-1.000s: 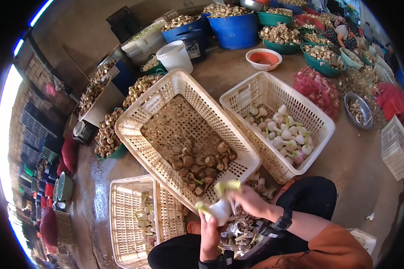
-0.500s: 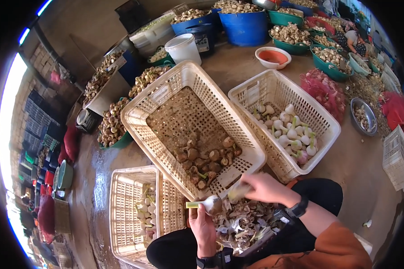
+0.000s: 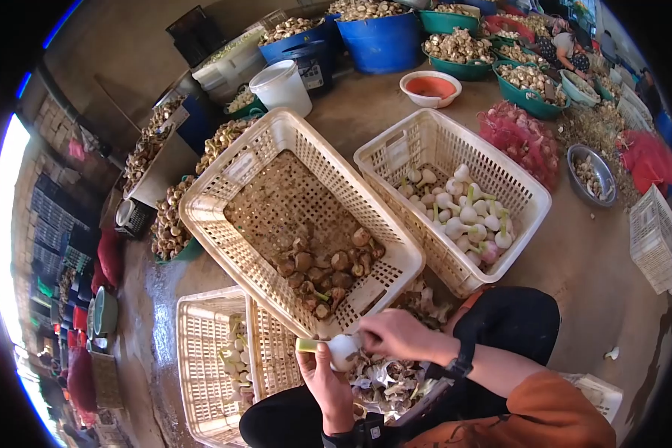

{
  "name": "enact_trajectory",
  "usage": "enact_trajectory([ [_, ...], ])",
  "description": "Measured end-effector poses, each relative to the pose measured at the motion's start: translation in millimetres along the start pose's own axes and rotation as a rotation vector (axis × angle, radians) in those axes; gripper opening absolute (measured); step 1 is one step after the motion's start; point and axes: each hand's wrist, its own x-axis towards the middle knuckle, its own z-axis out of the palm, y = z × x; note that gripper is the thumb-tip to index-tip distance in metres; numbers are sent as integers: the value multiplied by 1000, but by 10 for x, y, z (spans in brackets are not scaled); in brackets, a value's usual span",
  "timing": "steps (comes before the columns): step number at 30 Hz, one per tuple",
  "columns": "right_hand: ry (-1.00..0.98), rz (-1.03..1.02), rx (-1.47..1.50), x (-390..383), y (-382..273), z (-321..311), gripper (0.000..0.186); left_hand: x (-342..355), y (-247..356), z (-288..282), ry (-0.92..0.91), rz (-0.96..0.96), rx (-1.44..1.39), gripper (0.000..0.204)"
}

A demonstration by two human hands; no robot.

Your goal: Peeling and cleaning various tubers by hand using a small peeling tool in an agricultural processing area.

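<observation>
Garlic bulbs at successive stages of stripping. One garlic bulb [image 3: 343, 352], mostly white with a yellow-green stem stub, is just off the near edge of the central crate [image 3: 265, 201], by its near left corner; the left hand [image 3: 328, 384] holds it, thumb and fingers closed about the neck end. The right hand [image 3: 403, 336], fingers curled, meets the opposite side; whether it pinches skin cannot be told. Apparently done: white bulbs [image 3: 467, 213] in the near half of the right-hand crate [image 3: 470, 159], and pale bulbs [image 3: 237, 358] along the right side of the left-hand crate [image 3: 201, 358]. Apparently left: brown bulbs [image 3: 341, 261] at the central crate's near end. The held bulb seems nearly finished; papery skins [image 3: 392, 381] lie heaped below it. Counts: hands, two; held bulb, one; large crates, three; brown bulbs, roughly fifteen, overlapping; white bulbs, over twenty visible; pale bulbs, about ten, partly hidden; skins, uncountable.
</observation>
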Motion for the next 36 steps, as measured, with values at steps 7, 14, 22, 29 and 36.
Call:
enact_trajectory([
  [7,119,89,278,-115,-70,17,24,25,145,99,-25,-63,-28,24],
  [14,15,36,81,-51,65,48,18,72,183,152,-24,-129,-111,22],
  [22,-33,119,290,-183,142,257,33,197,30,-23,30,-368,-462,36],
  [29,-231,104,266,-205,-159,206,28,296,165,485,-19,-22,86,35],
  [36,-63,298,-132,5,765,466,22,577,-225,690,-779,81,618,49],
])
